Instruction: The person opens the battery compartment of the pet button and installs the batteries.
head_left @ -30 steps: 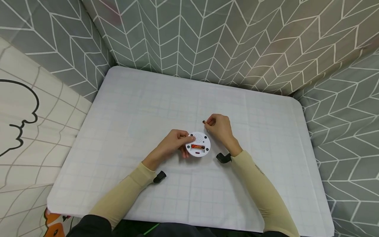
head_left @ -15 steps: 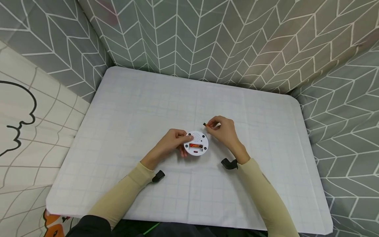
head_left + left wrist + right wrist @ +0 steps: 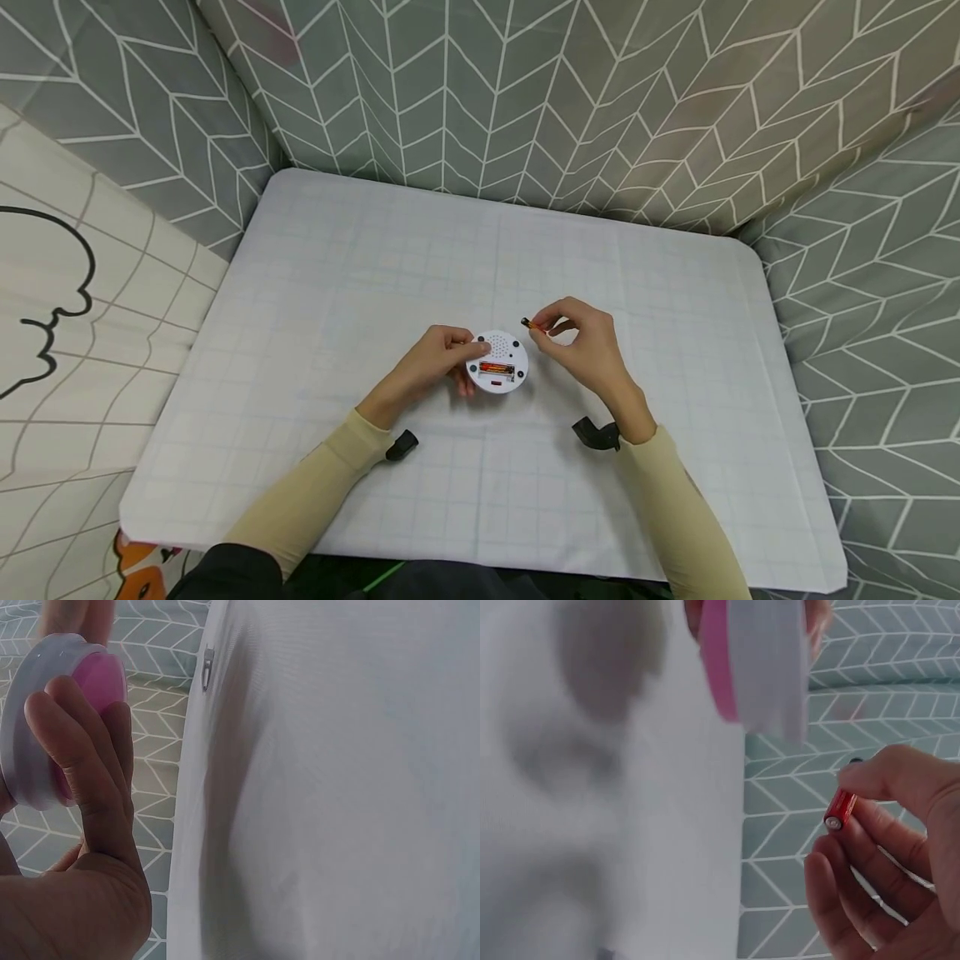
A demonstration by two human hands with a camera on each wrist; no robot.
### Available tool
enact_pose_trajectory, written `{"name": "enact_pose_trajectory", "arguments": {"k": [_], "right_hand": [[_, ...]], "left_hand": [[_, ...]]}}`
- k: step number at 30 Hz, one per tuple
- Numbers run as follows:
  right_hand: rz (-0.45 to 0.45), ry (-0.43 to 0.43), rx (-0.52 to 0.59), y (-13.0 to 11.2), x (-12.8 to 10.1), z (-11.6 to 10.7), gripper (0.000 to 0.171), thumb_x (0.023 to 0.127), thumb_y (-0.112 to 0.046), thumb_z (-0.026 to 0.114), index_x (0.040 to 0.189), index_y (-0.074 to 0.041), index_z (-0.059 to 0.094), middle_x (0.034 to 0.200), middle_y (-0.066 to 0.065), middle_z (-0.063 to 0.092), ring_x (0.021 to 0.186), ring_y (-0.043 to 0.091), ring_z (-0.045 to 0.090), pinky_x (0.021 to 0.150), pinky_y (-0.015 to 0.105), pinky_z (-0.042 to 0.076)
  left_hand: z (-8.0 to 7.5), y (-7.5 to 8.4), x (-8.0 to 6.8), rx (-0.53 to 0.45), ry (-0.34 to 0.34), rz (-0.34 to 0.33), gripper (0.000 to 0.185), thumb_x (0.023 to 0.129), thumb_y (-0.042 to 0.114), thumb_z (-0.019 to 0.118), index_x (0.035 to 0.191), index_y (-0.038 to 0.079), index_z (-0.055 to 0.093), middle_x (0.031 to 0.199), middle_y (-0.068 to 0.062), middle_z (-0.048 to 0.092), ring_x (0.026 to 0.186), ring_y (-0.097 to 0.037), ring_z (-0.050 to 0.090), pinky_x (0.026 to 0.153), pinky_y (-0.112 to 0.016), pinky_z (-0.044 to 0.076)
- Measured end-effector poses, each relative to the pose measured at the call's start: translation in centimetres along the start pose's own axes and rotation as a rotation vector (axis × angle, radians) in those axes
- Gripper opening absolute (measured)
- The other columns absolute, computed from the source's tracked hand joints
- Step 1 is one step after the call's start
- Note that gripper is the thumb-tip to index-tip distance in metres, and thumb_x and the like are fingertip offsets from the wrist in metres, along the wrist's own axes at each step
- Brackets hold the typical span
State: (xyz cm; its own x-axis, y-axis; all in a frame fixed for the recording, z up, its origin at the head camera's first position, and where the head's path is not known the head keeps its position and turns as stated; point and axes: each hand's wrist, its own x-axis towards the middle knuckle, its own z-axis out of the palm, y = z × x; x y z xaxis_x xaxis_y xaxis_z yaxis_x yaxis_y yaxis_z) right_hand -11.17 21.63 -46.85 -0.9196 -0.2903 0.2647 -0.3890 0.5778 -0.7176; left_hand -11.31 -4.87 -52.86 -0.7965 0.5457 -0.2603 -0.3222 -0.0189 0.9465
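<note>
My left hand (image 3: pixel 435 360) grips a round white device (image 3: pixel 500 340) by its left side, thumb on the face with speaker holes. That face is turned up and shows an uncovered battery compartment with an orange-and-black battery (image 3: pixel 495 368) lying in it. The underside is pink (image 3: pixel 101 684) in the left wrist view, with my fingers spread against it. Right of the device, my right hand (image 3: pixel 592 348) pinches a small battery (image 3: pixel 527 323) between thumb and fingertips. In the right wrist view this battery (image 3: pixel 841 808) is red with a silver end; the device (image 3: pixel 767 667) is above it, apart.
Both hands are over a white cloth-covered table (image 3: pixel 375 250). Patterned grey curtains (image 3: pixel 480 100) hang along its back and right side, and a white printed sheet (image 3: pixel 112 333) borders the left. A small silver clip-like piece (image 3: pixel 207 669) sits near the table's edge.
My right hand has drawn away to the right and slightly toward me, carrying the battery farther from the device. My left hand and the device have barely moved.
</note>
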Motion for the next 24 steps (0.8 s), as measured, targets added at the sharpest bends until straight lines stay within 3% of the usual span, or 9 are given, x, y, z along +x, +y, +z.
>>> {"name": "enact_pose_trajectory", "arguments": {"k": [7, 13, 19, 24], "right_hand": [[-0.085, -0.045, 0.041, -1.3, -0.8, -0.1, 0.016, 0.09, -0.008, 0.083, 0.098, -0.02, 0.077, 0.098, -0.01, 0.075, 0.09, 0.009, 0.069, 0.08, 0.037, 0.064], [-0.101, -0.073, 0.048, -2.1, -1.2, 0.4, 0.017, 0.089, -0.01, 0.085, 0.099, -0.021, 0.076, 0.098, -0.012, 0.073, 0.09, 0.015, 0.07, 0.082, 0.034, 0.062], [-0.13, -0.096, 0.041, -2.8, -1.7, 1.4, 0.017, 0.088, -0.012, 0.085, 0.099, -0.022, 0.076, 0.097, -0.012, 0.071, 0.091, 0.016, 0.066, 0.081, 0.04, 0.06], [-0.154, -0.109, 0.038, -3.0, -2.1, 2.3, 0.015, 0.089, -0.015, 0.085, 0.097, -0.024, 0.076, 0.095, -0.015, 0.069, 0.091, 0.012, 0.062, 0.08, 0.031, 0.056]], "left_hand": [[-0.1, -0.2, 0.2, 0.005, -0.006, 0.011, 0.029, 0.102, 0.024, 0.071, 0.1, -0.005, 0.069, 0.076, -0.013, 0.073, 0.053, -0.021, 0.067, 0.049, -0.032, 0.058], [0.0, -0.3, 0.3, 0.003, -0.017, 0.016, 0.027, 0.103, 0.023, 0.07, 0.099, -0.004, 0.069, 0.073, -0.012, 0.073, 0.052, -0.022, 0.067, 0.049, -0.031, 0.058], [0.1, -0.2, 0.2, -0.011, -0.026, 0.029, 0.026, 0.102, 0.021, 0.069, 0.097, -0.004, 0.069, 0.07, -0.012, 0.073, 0.051, -0.021, 0.067, 0.048, -0.031, 0.058], [0.1, -0.2, 0.2, -0.007, -0.03, 0.03, 0.026, 0.102, 0.021, 0.069, 0.094, -0.003, 0.068, 0.068, -0.011, 0.072, 0.05, -0.021, 0.067, 0.049, -0.031, 0.058]]}}
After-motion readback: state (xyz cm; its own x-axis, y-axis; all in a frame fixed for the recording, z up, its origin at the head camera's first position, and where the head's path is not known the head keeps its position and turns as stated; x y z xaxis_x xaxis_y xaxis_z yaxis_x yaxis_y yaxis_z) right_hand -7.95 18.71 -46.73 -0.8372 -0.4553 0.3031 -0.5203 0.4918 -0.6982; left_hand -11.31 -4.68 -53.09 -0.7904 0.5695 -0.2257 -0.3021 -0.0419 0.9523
